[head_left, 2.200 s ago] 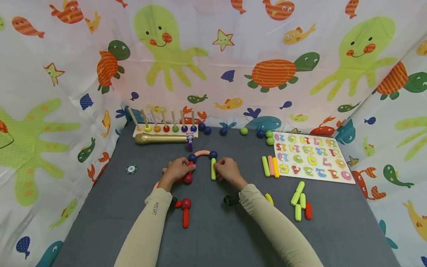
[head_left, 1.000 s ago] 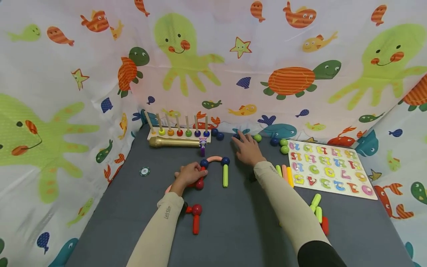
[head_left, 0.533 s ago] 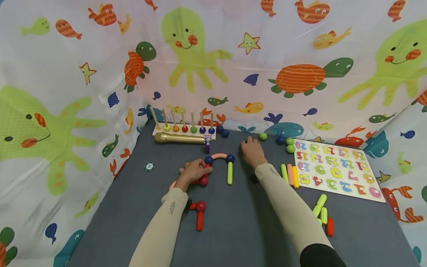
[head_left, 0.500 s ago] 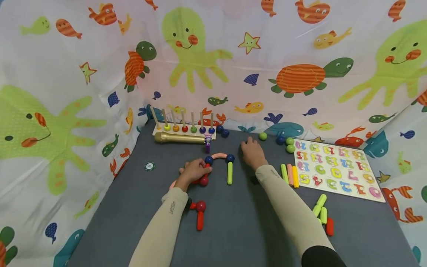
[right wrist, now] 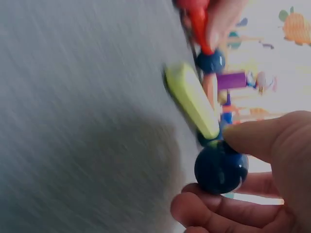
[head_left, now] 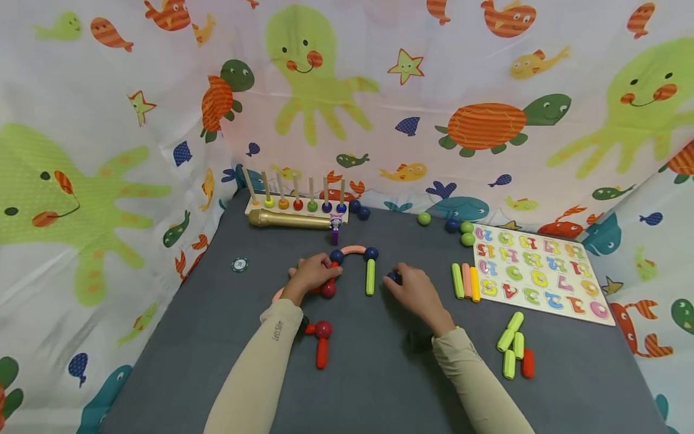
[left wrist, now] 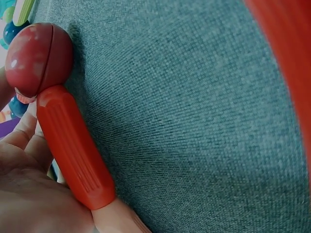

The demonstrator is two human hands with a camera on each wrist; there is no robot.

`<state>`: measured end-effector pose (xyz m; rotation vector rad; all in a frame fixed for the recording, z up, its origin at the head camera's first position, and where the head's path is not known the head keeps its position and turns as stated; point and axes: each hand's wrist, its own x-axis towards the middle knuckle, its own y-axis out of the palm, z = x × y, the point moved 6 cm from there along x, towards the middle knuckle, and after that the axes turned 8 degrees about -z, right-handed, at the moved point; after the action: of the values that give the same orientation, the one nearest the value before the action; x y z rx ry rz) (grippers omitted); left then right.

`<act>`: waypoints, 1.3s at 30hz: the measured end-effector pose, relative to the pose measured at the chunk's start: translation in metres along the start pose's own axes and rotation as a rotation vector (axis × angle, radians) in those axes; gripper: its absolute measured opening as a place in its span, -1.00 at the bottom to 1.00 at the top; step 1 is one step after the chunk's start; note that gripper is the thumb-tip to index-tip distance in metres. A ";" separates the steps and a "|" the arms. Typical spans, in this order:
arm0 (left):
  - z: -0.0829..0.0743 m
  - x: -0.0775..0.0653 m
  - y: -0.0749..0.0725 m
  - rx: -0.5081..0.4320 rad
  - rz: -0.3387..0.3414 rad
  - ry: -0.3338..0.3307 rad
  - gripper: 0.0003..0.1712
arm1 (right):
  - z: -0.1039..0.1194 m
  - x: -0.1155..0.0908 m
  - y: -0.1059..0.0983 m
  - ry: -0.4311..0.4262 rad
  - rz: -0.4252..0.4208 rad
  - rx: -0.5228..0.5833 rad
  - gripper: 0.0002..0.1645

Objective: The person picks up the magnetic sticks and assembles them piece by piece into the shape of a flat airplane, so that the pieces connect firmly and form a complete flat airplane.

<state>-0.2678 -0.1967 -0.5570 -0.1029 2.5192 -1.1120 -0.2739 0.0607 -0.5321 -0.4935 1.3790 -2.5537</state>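
Ball (right wrist: 220,167), dark blue, pinched between thumb and fingers of right hand (head_left: 417,294); just brought nearer from far side, now right of green stick (head_left: 370,277), apart from it. Left hand (head_left: 311,276) keeps grip on red stick (right wrist: 199,29), left part of joined chain (head_left: 355,249). Green stick's near end bare. Change likely means another piece beside chain, unjoined.

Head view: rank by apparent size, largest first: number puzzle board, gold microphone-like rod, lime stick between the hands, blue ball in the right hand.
1. Number puzzle board
2. Gold microphone-like rod
3. Lime stick
4. Blue ball, partly covered by the right hand
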 end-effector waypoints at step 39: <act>0.008 0.014 0.009 -0.006 0.003 -0.013 -0.54 | 0.032 -0.015 0.041 -0.010 -0.074 0.159 -0.60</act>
<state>-0.2771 -0.1990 -0.5724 -0.1072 2.5104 -1.0992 -0.2472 0.0187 -0.5535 -0.5377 1.1628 -2.6871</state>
